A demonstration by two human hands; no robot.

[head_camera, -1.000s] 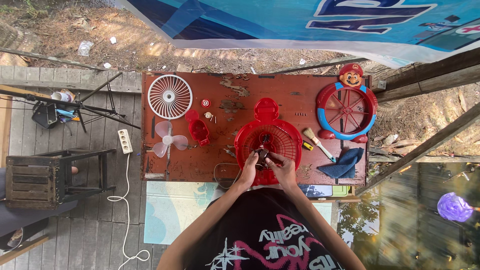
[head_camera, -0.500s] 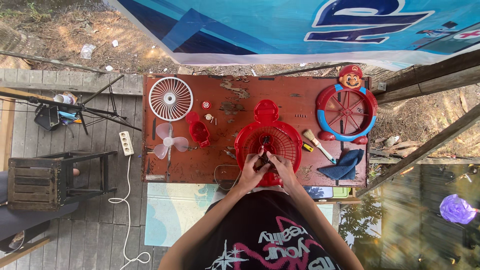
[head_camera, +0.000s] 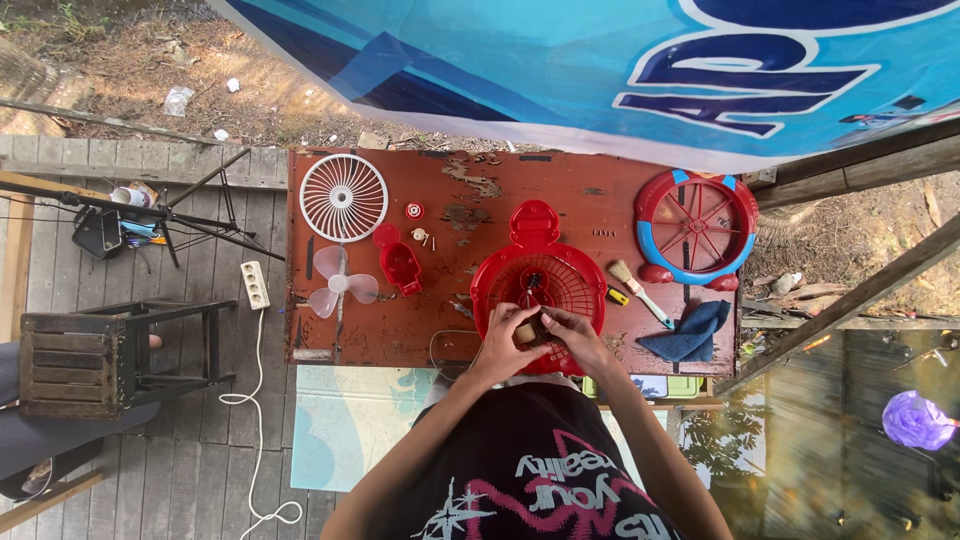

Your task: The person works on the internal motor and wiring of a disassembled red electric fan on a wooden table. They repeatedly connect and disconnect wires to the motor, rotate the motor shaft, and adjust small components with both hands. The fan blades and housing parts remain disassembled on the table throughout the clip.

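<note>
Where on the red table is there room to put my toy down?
Bare spots: the table top between the white fan grille and the red-and-blue fan guard, and the bottom left corner under the fan blades. It is crowded around the red fan housing, where both hands work.

I am viewing soft, even daylight falling across the red table (head_camera: 620,200); shadows are lying short and faint beneath the tools. The blue banner (head_camera: 560,60) is shading the upper ground (sun patches are showing brighter on the dirt at top left). No glare is appearing. Wide-angle distortion is bending the deck boards (head_camera: 150,470) near the edges. The hands are showing slightly soft; small parts are staying unresolved.
</note>
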